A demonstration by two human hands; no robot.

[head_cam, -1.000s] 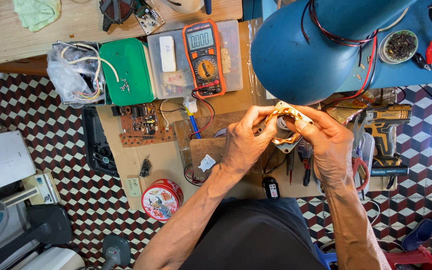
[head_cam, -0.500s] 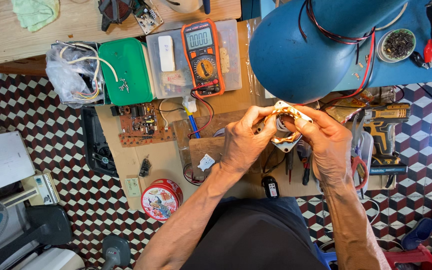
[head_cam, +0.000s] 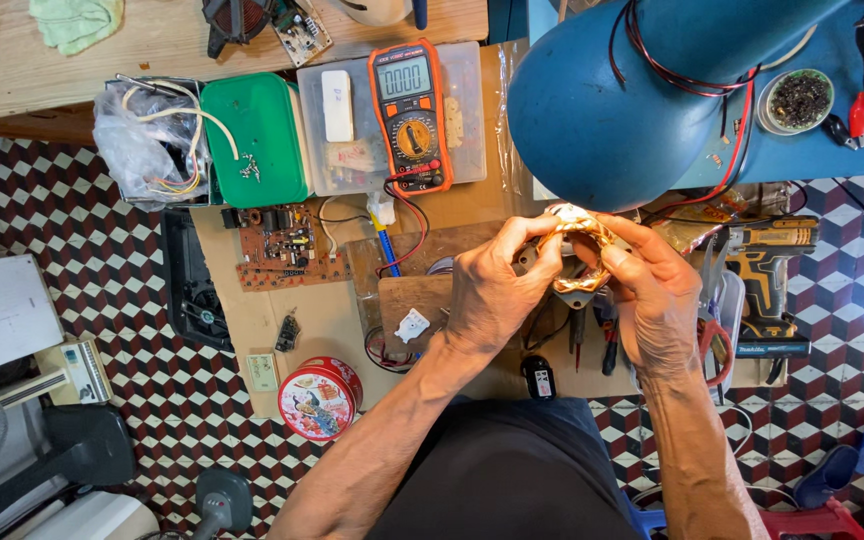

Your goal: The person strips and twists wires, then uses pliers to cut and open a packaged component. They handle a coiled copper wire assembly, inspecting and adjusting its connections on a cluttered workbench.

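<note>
Coil (head_cam: 580, 250), copper-coloured winding, sits pinched between both hands above the tabletop (head_cam: 332, 320), under the blue lamp (head_cam: 612, 110). Left hand (head_cam: 497, 295) and right hand (head_cam: 652, 300) both clamp its rim. Looks light, stiff; fine wire probably fragile, so grip edges only.

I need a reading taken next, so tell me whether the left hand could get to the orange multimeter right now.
Probably not freely: the left hand and right hand both grip the copper coil. The path to the orange multimeter looks open, but the hand is occupied.
</note>
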